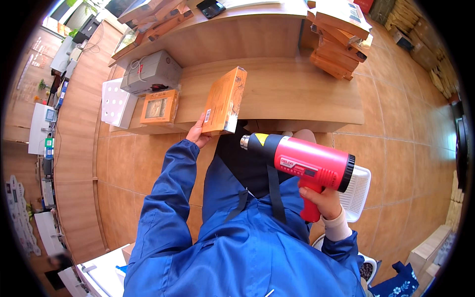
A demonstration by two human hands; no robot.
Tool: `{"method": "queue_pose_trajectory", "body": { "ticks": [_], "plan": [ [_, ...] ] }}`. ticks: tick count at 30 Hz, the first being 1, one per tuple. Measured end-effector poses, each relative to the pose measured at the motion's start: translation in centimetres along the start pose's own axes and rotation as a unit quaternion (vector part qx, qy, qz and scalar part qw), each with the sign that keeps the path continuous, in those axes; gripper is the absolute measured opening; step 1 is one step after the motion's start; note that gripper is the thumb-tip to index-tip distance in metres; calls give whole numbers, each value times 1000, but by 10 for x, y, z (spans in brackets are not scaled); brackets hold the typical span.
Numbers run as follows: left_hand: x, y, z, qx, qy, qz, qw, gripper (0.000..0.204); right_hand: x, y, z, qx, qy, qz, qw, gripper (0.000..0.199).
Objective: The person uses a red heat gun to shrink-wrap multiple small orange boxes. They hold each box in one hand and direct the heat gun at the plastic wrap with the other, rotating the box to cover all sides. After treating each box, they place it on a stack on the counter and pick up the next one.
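My left hand (199,133) grips the lower left corner of a flat orange box (223,101) with a barcode label, tilted up over the near edge of the wooden bench. A shiny clear film seems to cover the box. In my right hand (324,202) is a red and black heat gun (311,161), my fingers wrapped round its handle. Its metal nozzle points left, toward the box's lower end, a short gap apart. Another orange box (159,106), with a picture window on its front, lies on the bench to the left.
A grey carton (152,73) with a coiled cord and a white dotted box (118,104) stand at the bench's left. Orange boxes (336,57) are stacked at the right, more (158,20) at the back left. A white plastic basket (357,195) sits beside my right hand.
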State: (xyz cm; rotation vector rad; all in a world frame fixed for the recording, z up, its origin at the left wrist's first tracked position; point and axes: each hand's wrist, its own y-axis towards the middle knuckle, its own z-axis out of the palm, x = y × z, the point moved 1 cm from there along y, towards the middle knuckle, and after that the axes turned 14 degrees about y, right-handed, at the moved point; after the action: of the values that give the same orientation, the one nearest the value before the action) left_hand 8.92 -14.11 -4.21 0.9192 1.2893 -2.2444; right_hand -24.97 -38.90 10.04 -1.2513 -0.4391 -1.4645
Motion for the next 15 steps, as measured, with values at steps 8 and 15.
{"method": "queue_pose_trajectory", "body": {
  "ticks": [8, 15],
  "plan": [
    [6, 3, -21, 58, 17, 28, 998, 39, 10, 7, 12, -3, -61, -97, 993, 34],
    [11, -4, -15, 92, 11, 37, 995, 47, 17, 18, 6, -51, -63, -98, 992, 34]
  ]
}}
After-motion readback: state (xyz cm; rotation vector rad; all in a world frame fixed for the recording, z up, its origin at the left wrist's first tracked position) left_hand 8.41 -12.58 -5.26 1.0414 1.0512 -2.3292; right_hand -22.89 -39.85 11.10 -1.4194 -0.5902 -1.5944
